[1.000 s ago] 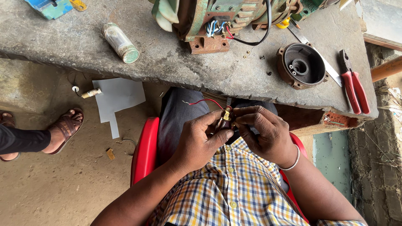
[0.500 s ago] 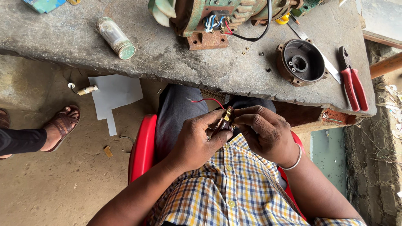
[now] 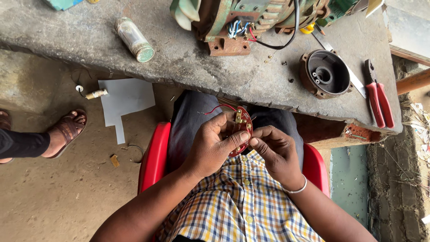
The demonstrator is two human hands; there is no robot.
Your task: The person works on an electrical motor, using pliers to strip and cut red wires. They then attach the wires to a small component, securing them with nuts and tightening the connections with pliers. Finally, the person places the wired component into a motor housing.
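I sit on a red chair point(image 3: 154, 154) at a stone bench point(image 3: 188, 54). My left hand point(image 3: 210, 148) pinches a small round red switch plate point(image 3: 242, 127) with brass contacts, held upright over my lap. A thin red wire point(image 3: 215, 109) runs from the plate toward the left. My right hand point(image 3: 275, 152) is at the plate's lower right edge, fingertips touching it beside my left thumb.
On the bench lie a green motor point(image 3: 251, 15) with exposed wires, a round metal end cap point(image 3: 324, 74), red-handled pliers point(image 3: 380, 101) and a cylindrical capacitor point(image 3: 134, 39). Another person's sandalled foot point(image 3: 67, 130) rests on the dirt floor at left, near a white paper point(image 3: 125, 98).
The red plate has turned so its face shows more between my fingers. My view has shifted slightly; both hands stay over my lap.
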